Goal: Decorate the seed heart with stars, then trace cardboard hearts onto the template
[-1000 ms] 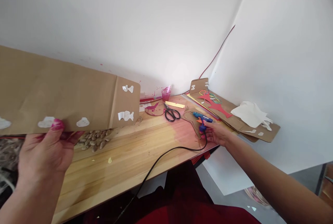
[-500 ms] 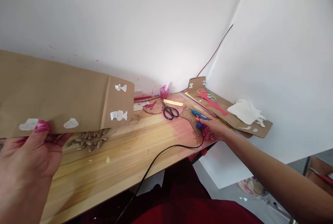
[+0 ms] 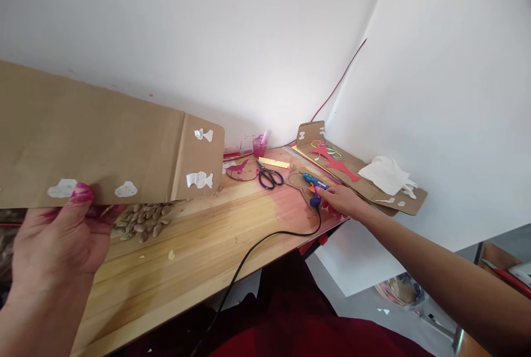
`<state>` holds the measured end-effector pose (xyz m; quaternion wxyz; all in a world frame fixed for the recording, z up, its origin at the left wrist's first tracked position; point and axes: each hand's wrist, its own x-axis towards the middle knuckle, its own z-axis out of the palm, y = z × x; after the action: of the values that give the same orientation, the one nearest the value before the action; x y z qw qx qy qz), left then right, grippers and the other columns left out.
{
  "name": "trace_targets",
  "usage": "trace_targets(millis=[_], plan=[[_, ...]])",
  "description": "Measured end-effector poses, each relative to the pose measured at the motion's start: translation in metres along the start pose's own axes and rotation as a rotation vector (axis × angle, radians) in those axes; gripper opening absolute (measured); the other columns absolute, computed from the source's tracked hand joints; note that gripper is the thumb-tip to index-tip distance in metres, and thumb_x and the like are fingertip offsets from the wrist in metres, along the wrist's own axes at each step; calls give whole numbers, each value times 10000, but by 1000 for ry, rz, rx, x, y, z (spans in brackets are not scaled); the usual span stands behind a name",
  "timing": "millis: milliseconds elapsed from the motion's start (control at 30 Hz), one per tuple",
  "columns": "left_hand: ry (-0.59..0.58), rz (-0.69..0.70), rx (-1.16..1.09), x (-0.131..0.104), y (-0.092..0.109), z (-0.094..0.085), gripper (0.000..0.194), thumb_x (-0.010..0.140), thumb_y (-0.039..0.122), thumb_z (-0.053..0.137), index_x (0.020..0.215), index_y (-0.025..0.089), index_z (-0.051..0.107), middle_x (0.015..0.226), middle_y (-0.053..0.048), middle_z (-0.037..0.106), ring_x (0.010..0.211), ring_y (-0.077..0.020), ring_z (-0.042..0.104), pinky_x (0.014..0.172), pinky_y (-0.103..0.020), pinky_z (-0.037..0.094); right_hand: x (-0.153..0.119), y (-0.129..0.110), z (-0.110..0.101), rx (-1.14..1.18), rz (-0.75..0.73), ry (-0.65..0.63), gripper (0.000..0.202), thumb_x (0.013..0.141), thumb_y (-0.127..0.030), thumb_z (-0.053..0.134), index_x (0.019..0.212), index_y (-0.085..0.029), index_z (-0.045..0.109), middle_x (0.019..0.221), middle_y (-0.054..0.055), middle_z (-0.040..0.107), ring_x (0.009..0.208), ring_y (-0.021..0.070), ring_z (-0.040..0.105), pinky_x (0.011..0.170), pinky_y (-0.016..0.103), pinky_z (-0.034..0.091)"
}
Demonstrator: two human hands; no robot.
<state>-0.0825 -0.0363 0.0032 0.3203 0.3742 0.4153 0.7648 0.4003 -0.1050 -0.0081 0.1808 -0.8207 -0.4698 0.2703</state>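
A long piece of cardboard [image 3: 103, 147] with torn white paper patches is raised at the left, gripped along its lower edge by my left hand [image 3: 68, 235]. Pink paint stains that thumb. On the right side of the wooden table, my right hand [image 3: 336, 199] is closed around a blue hot glue gun [image 3: 316, 182] with an orange trigger. Its black cord [image 3: 257, 249] runs across the table and over the front edge. Brown cut cardboard lies beneath the gun. Black-handled scissors [image 3: 270, 176] rest just left of it.
Several brown shell-like pieces [image 3: 141, 221] are heaped under the raised cardboard. A pink-stained cup [image 3: 260, 146] stands by the wall. More cardboard [image 3: 409, 200], red paper cut-outs [image 3: 338, 163] and a white cloth-like item [image 3: 385, 174] lie at the right. White walls close off the back and right.
The cardboard in my left hand has shifted slightly right and up. My right hand keeps hold of the glue gun in nearly the same place. The view has turned slightly.
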Motion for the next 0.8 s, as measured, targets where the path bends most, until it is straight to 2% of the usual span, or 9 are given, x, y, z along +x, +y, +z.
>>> trace_targets(millis=[133,267,400,467,567,667,700,800], plan=[[-18,-63,-124,-8,-5,3,420,471,249,986,740,174,673,902,27,736,756,-151,654,489,-248,618,-17,-7,-2,-54,-84,17,486,915,-554,600,590,-192,606,501,22,633,399,131,556,442,243,407],[-15,-183,-124,-17,-11,-4,480,397,212,1005,783,207,718,838,61,712,686,-129,636,450,-237,620,-35,-5,2,-78,-139,91,433,946,-470,525,620,-199,616,527,15,638,467,143,579,503,255,404],[-10,-280,-94,-22,-12,-7,508,359,162,993,794,238,740,830,79,719,691,-135,637,428,-245,628,-49,3,8,-92,-179,199,308,908,-412,536,717,-205,660,610,8,667,560,160,592,552,269,391],[-6,-327,-72,-24,-9,-5,473,383,153,982,778,247,739,821,87,724,694,-138,639,434,-249,632,-54,5,11,-90,-200,241,283,888,-421,550,750,-208,676,649,7,675,595,167,590,562,273,384],[-29,-408,-62,-30,-5,0,370,497,148,953,776,249,732,826,102,732,689,-115,638,475,-227,635,-59,4,16,-68,-237,273,333,884,-487,548,738,-213,669,646,10,668,599,175,583,563,279,381],[-24,-454,-111,-38,-4,7,277,579,141,923,713,200,688,741,94,714,624,-87,617,502,-210,629,-65,0,22,-33,-286,302,396,894,-543,520,709,-215,642,619,16,652,588,184,575,564,289,380],[-29,-466,-143,-40,-4,9,286,580,147,927,681,181,662,691,87,695,599,-81,610,515,-208,629,-67,-1,25,-19,-305,316,410,903,-550,503,705,-216,633,610,17,643,585,186,572,568,294,381],[-79,-496,-213,-44,-8,16,367,524,184,961,751,178,673,708,75,714,571,-92,625,515,-225,621,-73,-5,33,71,-374,363,441,905,-580,518,663,-224,612,572,5,613,564,184,573,576,299,403]])
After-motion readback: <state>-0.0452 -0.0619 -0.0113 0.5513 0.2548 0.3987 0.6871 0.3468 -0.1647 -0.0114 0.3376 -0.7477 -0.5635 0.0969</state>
